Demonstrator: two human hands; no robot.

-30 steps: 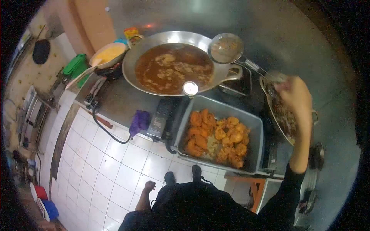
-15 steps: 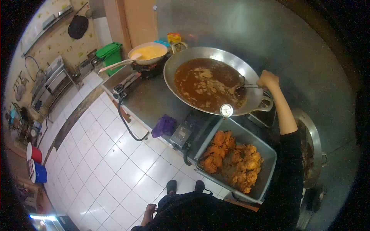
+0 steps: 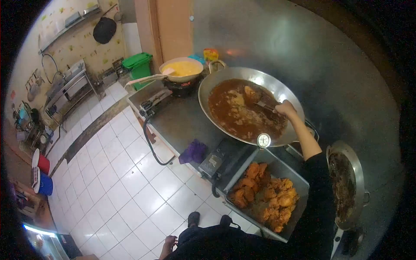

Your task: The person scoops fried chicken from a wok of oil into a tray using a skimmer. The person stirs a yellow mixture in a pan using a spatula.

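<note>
A purple cloth (image 3: 193,151) lies at the front edge of the surface (image 3: 180,112). Beyond its left end stands a green bin (image 3: 138,70) — and on the patterned wall (image 3: 84,48) hangs a black object (image 3: 104,30). A red bucket (image 3: 42,162) is beside a blue bucket (image 3: 45,184).

Wok (image 3: 260,81) was smooth, shiny metal; utensil handle (image 3: 265,106) looked metal. Back wall (image 3: 338,86) was metallic, softly reflective. Floor tiles (image 3: 134,182) shone glossy. Purple cloth (image 3: 193,151) looked matt. Fried pieces (image 3: 284,197) had rough crusts.

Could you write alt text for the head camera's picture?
A bare right hand holds a long-handled metal strainer inside a wide silver metal wok of brown liquid. A grey rectangular tub of orange-brown fried pieces sits nearer.
</note>
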